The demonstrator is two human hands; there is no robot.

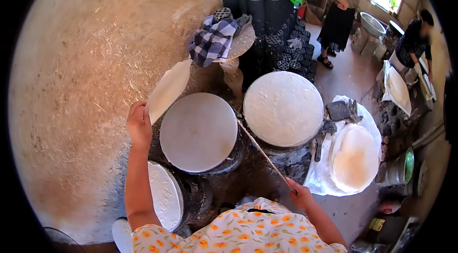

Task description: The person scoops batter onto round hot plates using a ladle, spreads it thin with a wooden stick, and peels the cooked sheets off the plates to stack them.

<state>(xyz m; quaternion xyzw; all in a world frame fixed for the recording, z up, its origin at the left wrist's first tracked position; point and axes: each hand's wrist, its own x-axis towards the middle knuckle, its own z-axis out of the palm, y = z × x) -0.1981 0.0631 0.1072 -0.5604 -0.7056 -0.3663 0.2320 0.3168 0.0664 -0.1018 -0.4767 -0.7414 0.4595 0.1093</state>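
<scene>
My left hand [140, 123] is closed on the lower edge of a thin pale pancake [169, 91], raised and tilted on edge beside the wall. Just right of it is a round griddle [199, 132] with a bare grey surface. My right hand [301, 195] grips a thin stick [267, 158], whose far tip reaches the gap between this griddle and another. Pale batter or a cooking pancake [283, 108] covers that right-hand griddle. A third griddle at lower left carries a white bubbly layer [164, 195]. Several pancakes [355, 162] lie stacked on white plastic sheeting at right.
A scraper-like tool [318, 145] and a dark block [338, 110] lie beside the stack. Behind the griddles stand piled coal briquettes [265, 9] and a checked cloth [212, 40]. One person [341, 9] stands at the back; another [414, 38] bends at far right.
</scene>
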